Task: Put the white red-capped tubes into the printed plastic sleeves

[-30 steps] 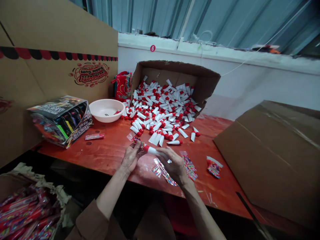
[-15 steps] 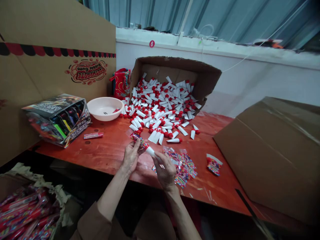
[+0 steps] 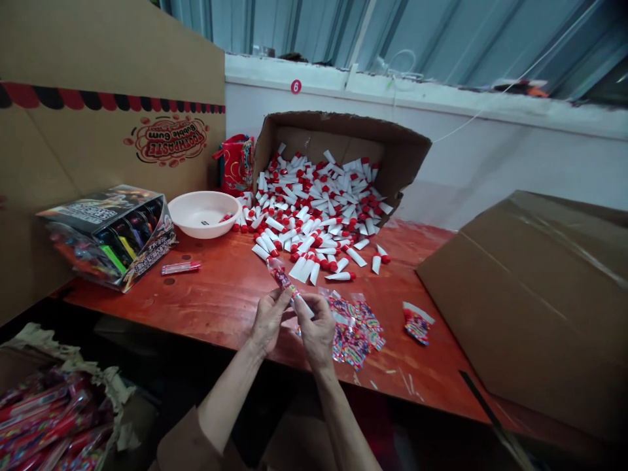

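Note:
Between my two hands, above the front of the red table, is a white tube with a colorful printed wrapper [image 3: 283, 277] around it. My left hand [image 3: 269, 319] pinches the wrapped tube from the left. On the right, my right hand [image 3: 316, 327] grips its white lower end, thumb on top. Just right of my right hand lies a pile of flat colorful wrappers [image 3: 357, 330]. Behind my hands, many white tubes with red caps [image 3: 314, 226] spill out of a tipped cardboard box [image 3: 409, 147].
A pale bowl [image 3: 184, 212] and a display box [image 3: 98, 212] stand at the left. One wrapped tube [image 3: 181, 267] lies before the bowl. A small printed packet [image 3: 417, 324] and a large carton [image 3: 530, 301] are at the right. Wrapped tubes fill a container [image 3: 115, 392] lower left.
The tube has slid further into the wrapper, its red cap now covered. My left hand has moved right and down, and both hands are closer together.

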Motion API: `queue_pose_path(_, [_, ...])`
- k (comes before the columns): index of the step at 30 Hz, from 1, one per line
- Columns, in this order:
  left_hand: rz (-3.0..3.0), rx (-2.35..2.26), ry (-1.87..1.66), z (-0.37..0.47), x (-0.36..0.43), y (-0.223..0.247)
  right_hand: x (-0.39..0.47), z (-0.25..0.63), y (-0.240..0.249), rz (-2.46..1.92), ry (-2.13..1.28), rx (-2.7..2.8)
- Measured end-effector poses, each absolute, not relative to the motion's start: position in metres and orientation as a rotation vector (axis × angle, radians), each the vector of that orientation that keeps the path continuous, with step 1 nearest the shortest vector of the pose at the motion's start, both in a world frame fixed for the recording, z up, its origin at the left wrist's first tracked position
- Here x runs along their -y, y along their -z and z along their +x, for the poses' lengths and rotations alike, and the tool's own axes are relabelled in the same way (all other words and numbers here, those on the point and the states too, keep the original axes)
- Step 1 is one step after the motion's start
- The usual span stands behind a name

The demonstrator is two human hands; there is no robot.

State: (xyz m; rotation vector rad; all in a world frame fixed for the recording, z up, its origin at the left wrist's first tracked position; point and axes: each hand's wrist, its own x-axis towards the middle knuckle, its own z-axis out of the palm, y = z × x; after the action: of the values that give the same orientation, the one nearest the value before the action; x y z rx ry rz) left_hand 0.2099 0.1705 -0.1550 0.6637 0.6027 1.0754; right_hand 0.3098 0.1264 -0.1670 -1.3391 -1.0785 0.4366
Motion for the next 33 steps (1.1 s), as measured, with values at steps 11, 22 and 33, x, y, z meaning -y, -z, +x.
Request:
queue_pose_path(11, [0.502,-0.484,-1.130,0.205,-0.162,0.136,-0.105,0.325,0.191,-0.930,-0.988,1.057])
queue_pose_path(22, [0.462,-0.432,-1.193,0.216,-0.128,0.142,-0.109,0.323,0.214,-1.067,-0.513,1.068])
queue_pose_path(33, [0.889,-0.802,-1.166,0.176,-0.170,0.162,-0.101,0.341,0.186,-1.384,-0.636,1.440])
